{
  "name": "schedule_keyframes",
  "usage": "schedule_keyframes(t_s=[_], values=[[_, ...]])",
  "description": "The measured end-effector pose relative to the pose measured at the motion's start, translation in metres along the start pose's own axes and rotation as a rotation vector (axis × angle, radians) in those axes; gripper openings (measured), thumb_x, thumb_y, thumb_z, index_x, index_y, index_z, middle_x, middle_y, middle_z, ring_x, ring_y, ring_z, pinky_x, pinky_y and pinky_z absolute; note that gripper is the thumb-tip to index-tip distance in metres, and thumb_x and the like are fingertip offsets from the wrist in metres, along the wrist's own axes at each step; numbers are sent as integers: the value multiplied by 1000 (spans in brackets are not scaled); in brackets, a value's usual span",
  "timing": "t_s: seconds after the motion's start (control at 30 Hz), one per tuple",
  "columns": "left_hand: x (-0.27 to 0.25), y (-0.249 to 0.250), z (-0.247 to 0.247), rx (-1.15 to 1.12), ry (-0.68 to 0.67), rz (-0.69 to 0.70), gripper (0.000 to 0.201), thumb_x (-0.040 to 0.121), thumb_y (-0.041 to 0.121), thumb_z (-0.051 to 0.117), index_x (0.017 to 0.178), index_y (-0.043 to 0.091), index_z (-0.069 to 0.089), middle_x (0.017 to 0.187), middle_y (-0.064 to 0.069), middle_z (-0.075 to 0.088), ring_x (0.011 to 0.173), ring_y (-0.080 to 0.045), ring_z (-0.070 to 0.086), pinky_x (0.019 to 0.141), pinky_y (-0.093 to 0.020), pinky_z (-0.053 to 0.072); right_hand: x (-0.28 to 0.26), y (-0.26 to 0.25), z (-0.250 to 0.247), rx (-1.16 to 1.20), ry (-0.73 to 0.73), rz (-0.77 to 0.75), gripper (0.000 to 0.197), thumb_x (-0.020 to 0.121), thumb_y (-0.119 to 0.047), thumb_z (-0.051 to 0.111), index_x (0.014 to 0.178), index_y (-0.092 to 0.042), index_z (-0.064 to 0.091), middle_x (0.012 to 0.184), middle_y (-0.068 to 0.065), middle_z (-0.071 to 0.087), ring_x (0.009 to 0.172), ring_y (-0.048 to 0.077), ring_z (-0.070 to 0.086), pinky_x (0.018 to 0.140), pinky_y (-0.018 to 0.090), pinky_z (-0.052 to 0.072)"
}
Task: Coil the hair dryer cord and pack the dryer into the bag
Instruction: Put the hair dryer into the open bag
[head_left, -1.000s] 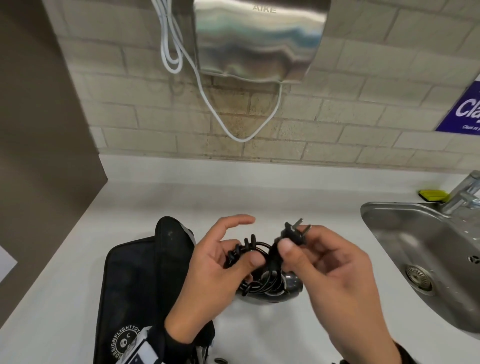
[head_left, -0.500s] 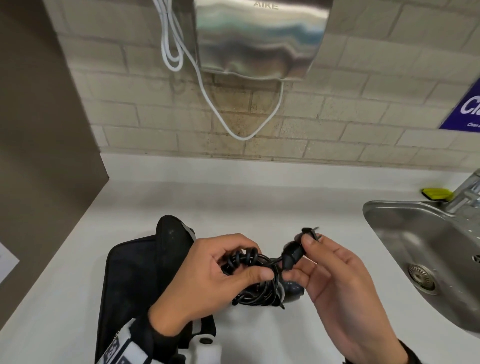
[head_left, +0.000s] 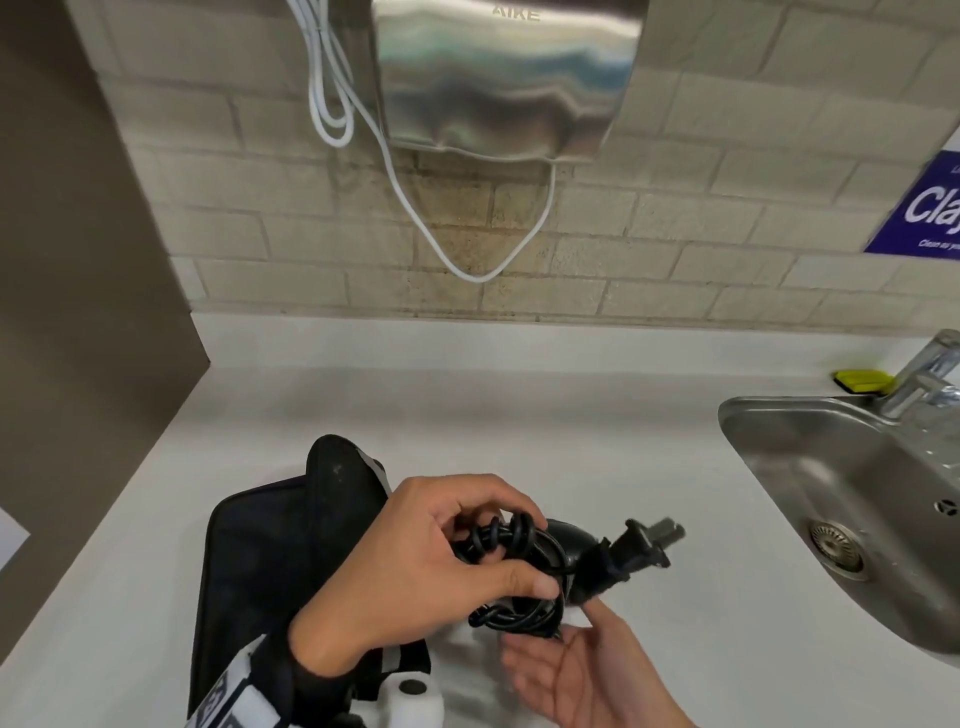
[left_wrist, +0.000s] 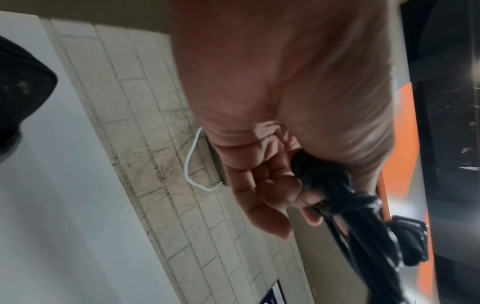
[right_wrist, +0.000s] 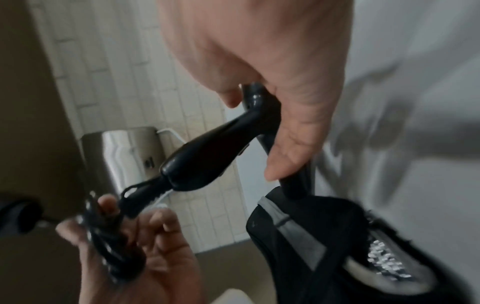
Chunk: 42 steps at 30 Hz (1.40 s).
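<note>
My left hand (head_left: 519, 551) grips the coiled black cord (head_left: 519, 571) just above the white counter; in the left wrist view its fingers (left_wrist: 272, 195) curl round the coil (left_wrist: 327, 183). The plug (head_left: 644, 545) sticks out free to the right. Behind the coil the black hair dryer (head_left: 566, 540) is mostly hidden; the right wrist view shows its handle (right_wrist: 205, 152) clearly. My right hand (head_left: 550, 631) lies palm up under the dryer and coil, fingers relaxed, its thumb (head_left: 595, 608) touching the cord. The black bag (head_left: 270, 571) lies open to the left.
A steel sink (head_left: 769, 431) with a tap (head_left: 930, 374) and a yellow sponge (head_left: 862, 382) fills the right side. A wall hand dryer (head_left: 498, 78) with a white cable (head_left: 467, 260) hangs above the counter (head_left: 467, 415). A brown partition (head_left: 78, 260) bounds the left.
My right hand has let go of the plug and dropped below the dryer, palm up. The left hand has closed round the coil, and the plug now points right.
</note>
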<state>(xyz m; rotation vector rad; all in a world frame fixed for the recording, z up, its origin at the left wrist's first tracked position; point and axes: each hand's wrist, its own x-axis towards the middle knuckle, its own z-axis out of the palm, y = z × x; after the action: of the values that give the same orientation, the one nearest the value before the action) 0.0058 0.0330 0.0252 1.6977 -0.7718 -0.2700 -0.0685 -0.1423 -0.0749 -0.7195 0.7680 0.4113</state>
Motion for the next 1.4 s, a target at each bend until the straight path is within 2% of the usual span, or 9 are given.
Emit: schedule_keyframes(t_s=[0.17,0.43,0.6,0.77,0.9,1.0,1.1,1.2,1.4], values=[[-7,-3,-5,8,-81,-19,31,63,19,92,88,26,77,72,15,71,62,3,62,66,-13,48,3,-5,15,159,-189,-161,40,88,-22,54,112,7,68,114,30,67,93,39,68,82,50,57],[-25,-18,-27,205,-189,-70,34,67,32,89,97,37,74,85,13,72,83,-7,66,80,-19,52,5,-31,-1,133,-38,-318,33,79,-16,63,105,4,63,94,23,75,75,29,74,66,41,63],[-40,-34,-35,316,-253,-160,61,69,40,86,119,57,56,112,24,64,108,-6,62,95,-27,51,-18,-53,-10,84,-54,-552,23,83,-13,57,99,3,63,98,22,74,84,32,74,76,47,60],[-53,-47,-73,657,-354,-141,78,86,24,69,138,61,24,142,46,18,138,17,18,115,-9,16,-40,-64,-16,55,-35,-725,18,90,-12,51,97,0,62,93,18,74,81,33,75,66,42,62],[-52,-74,-110,1044,-498,-153,100,74,-6,48,136,66,15,154,35,-9,143,2,-27,115,-18,-15,-54,-66,-21,43,-13,-779,23,94,-13,46,90,-2,65,83,14,75,72,29,75,58,37,61],[-48,-98,-120,1132,-508,-22,93,67,-3,65,130,61,38,158,24,21,149,-7,-2,117,-22,-12,-57,-65,-23,21,12,-793,33,92,-13,48,74,-8,75,81,14,75,70,29,75,57,38,61],[-43,-112,-121,1138,-395,102,41,83,27,69,118,47,58,136,20,59,138,-11,43,118,-26,10,-58,-62,-21,29,23,-805,32,93,-9,45,77,-5,72,79,16,75,65,32,74,53,37,60],[-30,-100,-114,1031,-267,238,35,102,45,34,110,36,66,115,19,70,123,-8,59,116,-29,25,-61,-58,-18,15,-20,-799,29,80,-11,51,67,-8,77,76,17,75,64,35,74,51,38,60],[11,-45,-111,1096,-99,484,25,94,31,54,98,16,74,90,3,74,87,-17,68,105,-43,45,-76,-59,-12,-2,-110,-899,26,72,-7,51,74,-7,77,80,23,74,71,43,72,54,43,60]])
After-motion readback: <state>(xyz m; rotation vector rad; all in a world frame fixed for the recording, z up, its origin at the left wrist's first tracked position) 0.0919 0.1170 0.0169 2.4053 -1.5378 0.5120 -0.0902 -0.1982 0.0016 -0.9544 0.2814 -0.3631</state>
